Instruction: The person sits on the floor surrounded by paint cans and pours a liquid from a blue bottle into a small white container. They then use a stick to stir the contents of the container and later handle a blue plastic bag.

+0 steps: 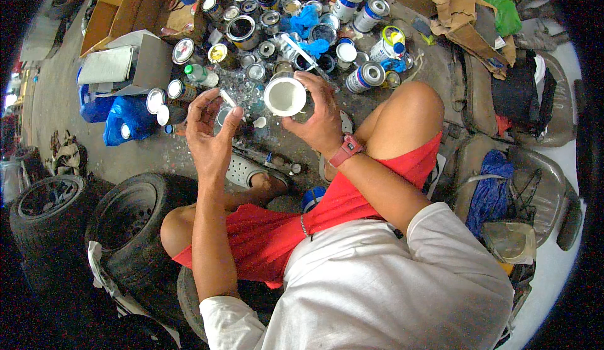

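Observation:
My right hand grips a round white tub, its open top tilted toward me and its inside white. A thin white lid, seen almost edge-on, is pinched between the thumb and fingers of my left hand. The two hands are apart, level with each other, above the floor in front of my knees. Just beyond them stand many paint cans, among them an open dark-filled can and one with yellow paint. A bottle with a green cap is beyond my left hand.
Cardboard boxes stand at the far left, and a torn carton at the far right. Blue gloves lie among the cans. Tyres are at my left; worn seats line the right. A blue bag sits on the floor.

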A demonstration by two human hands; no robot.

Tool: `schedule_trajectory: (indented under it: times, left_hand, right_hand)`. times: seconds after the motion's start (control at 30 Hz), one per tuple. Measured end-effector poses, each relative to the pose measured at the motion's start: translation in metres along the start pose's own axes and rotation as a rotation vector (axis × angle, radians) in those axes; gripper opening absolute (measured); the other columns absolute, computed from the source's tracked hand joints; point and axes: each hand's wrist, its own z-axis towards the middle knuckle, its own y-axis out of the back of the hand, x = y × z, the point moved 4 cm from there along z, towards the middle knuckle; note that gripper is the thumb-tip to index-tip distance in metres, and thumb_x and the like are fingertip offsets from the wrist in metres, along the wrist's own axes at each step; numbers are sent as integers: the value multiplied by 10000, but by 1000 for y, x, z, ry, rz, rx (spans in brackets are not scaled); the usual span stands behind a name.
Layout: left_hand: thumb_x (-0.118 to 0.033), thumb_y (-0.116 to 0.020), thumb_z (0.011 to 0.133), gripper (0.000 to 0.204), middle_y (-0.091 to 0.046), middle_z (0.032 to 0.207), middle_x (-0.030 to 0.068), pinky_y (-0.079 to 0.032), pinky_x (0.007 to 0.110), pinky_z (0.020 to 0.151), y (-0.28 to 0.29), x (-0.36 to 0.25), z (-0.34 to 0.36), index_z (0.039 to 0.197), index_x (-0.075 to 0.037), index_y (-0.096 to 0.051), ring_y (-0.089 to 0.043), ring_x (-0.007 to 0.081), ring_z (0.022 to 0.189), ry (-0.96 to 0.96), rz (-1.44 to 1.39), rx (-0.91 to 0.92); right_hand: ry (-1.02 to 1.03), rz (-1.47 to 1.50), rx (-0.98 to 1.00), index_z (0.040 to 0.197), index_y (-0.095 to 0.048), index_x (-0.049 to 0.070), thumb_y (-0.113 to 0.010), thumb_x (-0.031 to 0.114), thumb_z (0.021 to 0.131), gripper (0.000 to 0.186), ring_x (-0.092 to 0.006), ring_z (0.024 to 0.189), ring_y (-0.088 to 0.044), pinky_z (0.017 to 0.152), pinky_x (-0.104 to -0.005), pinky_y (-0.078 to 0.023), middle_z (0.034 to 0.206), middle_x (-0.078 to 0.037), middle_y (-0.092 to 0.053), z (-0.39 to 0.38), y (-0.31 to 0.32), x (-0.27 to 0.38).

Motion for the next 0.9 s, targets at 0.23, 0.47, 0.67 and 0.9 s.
schedule_trajectory:
  times: [0.23,0.47,0.67,0.9]
  left_hand:
    - [-180,-784,970,508,-668,1274,106,-537,330,1004,-5,10,-1,1389,32,-590,-632,179,1169,211,-127,77]
    - [-392,-576,1093,511,-634,1344,90,-508,387,1055,-8,20,-5,1465,-42,-558,-615,195,1218,312,-155,150]
    - [-415,-506,1116,503,-609,1372,91,-521,435,1079,-7,29,-3,1475,-65,-545,-600,214,1259,333,-271,147]
    - [-372,-502,1123,489,-600,1388,100,-521,427,1069,-2,32,1,1502,-64,-516,-597,225,1273,347,-291,84]
  right_hand:
    - [12,-41,-73,1423,-532,88,-893,205,697,819,-355,1298,-571,1140,-475,-409,1407,-134,-620,9,9,-3]
    - [4,12,-113,1414,-547,85,-898,233,697,812,-358,1256,-585,1112,-485,-420,1365,-132,-638,9,11,-5]
    - [-62,92,-103,1361,-587,71,-917,286,709,762,-354,1170,-633,1035,-467,-484,1269,-144,-677,11,11,-3]
    - [-216,124,247,1343,-595,57,-906,378,744,748,-353,1202,-637,1051,-448,-489,1282,-169,-670,3,0,-9]
